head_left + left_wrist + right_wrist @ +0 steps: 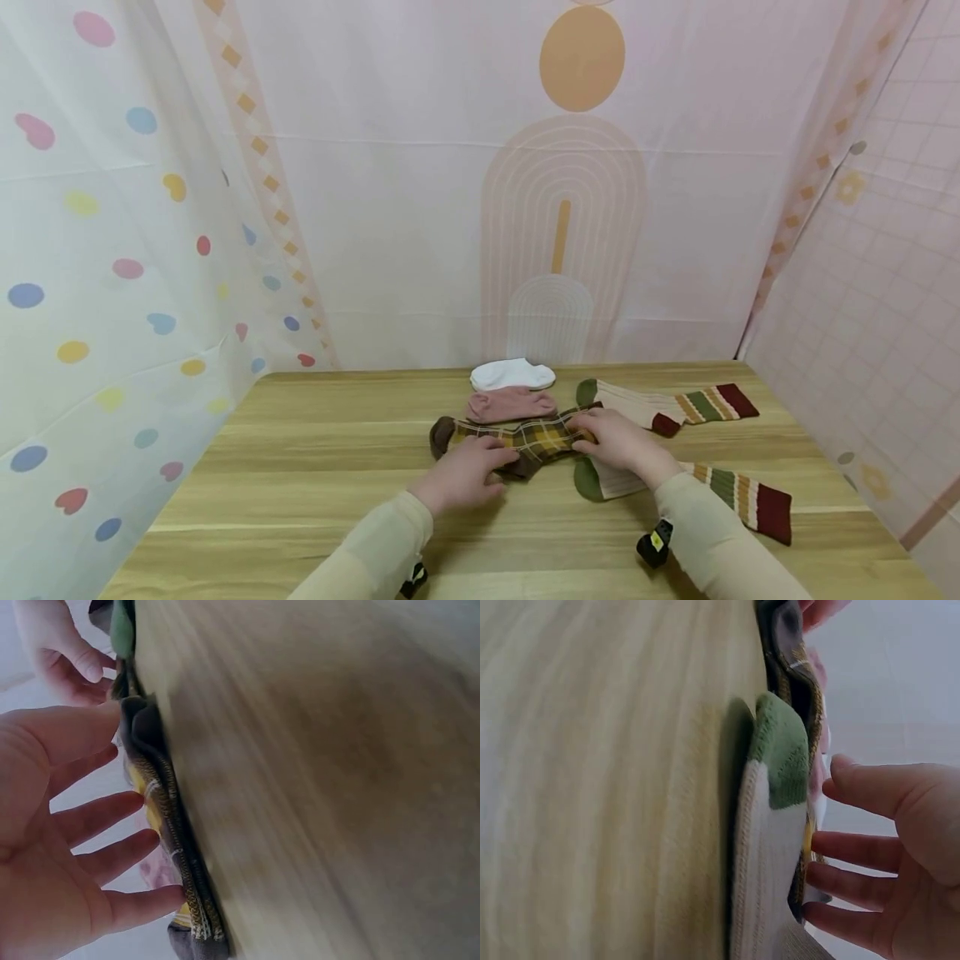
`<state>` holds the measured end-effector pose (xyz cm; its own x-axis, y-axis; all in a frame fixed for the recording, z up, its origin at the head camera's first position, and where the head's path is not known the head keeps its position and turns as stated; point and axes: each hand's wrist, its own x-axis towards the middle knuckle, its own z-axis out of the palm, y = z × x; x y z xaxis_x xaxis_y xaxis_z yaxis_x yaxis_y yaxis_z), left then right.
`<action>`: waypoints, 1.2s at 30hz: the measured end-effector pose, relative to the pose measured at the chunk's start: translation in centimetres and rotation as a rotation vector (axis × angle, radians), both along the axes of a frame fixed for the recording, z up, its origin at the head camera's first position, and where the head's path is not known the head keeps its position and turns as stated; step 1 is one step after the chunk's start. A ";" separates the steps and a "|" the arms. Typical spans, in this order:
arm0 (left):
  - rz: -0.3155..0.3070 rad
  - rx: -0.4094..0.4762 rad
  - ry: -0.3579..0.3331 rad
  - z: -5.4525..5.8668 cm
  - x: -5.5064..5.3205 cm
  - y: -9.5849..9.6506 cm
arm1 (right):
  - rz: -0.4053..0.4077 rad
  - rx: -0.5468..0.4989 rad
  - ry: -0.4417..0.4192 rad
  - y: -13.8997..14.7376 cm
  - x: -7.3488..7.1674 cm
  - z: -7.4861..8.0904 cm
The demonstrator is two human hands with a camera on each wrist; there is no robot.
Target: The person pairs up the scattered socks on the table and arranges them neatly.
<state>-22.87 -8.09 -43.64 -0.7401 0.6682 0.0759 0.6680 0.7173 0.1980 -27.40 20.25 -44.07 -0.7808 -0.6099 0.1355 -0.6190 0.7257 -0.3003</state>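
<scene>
A pair of brown and yellow plaid socks (543, 435) lies across the wooden table, one layered over the other. My left hand (467, 475) is at the near side of the heel, and its spread, nearly straight fingers touch the fabric in the left wrist view. At the cuff end, my right hand (618, 446) has its fingertips on the plaid socks, fingers extended. Beneath the right wrist lies a cream striped sock (761, 847) with a green toe (786, 750), partly hidden by the forearm.
Just behind the plaid pair are folded pink socks (512, 405), with white ankle socks (512, 375) behind those. A second cream striped sock (637, 402) with a dark red cuff lies at the back right. A patterned curtain (405, 250) hangs along the table's far edge.
</scene>
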 end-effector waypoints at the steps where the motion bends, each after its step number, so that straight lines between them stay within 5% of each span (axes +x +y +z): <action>1: 0.002 -0.015 -0.004 -0.1 0.1 0.0 | 0.002 0.013 -0.002 -0.1 0.1 0.0; 8: -0.005 -0.060 0.048 -0.8 0.1 -0.1 | 0.012 0.049 0.011 -0.5 0.4 -0.1; 16: -0.051 -0.024 0.032 -0.9 -0.3 -0.6 | 0.014 0.038 0.038 -0.5 0.2 -0.1; 26: -0.078 -0.012 0.025 -1.0 -0.7 -0.9 | -0.167 0.068 -0.018 -2.1 -0.2 -0.3; 36: -0.116 -0.015 0.026 -0.8 -1.1 -1.3 | -0.169 0.053 0.015 -1.8 -0.8 -1.0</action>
